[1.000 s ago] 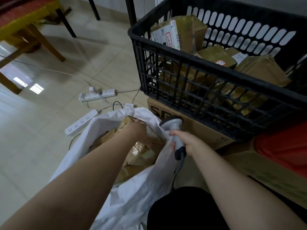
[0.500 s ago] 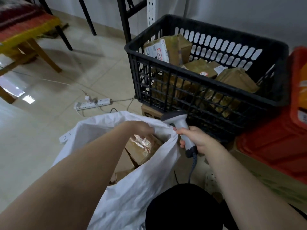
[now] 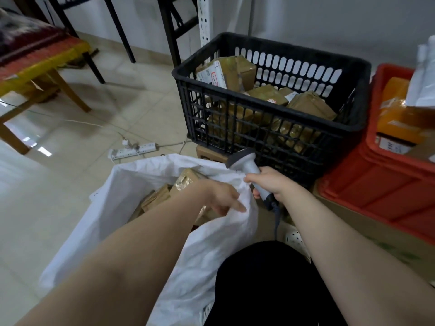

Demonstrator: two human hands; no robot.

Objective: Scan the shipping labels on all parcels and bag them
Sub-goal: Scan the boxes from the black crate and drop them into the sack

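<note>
A white bag (image 3: 131,208) stands open on the floor with several brown taped parcels (image 3: 162,194) inside. My left hand (image 3: 221,196) hovers over the bag's near rim, fingers loosely extended, holding nothing. My right hand (image 3: 270,182) grips a grey barcode scanner (image 3: 244,161) by its handle, right beside the bag's rim, with its cable hanging down. Behind the scanner, a black slatted crate (image 3: 270,128) holds several more brown parcels; the top one (image 3: 223,71) shows a white shipping label.
A stack of red crates (image 3: 381,189) with an orange parcel stands at the right on a cardboard box (image 3: 376,238). White power strips (image 3: 134,150) and cables lie on the tiled floor. A wooden bench (image 3: 42,64) and black metal legs stand at the back left.
My left hand has come up out of the bag, empty, to its near rim. The view has tilted up, showing more of the black crate and the red crates.
</note>
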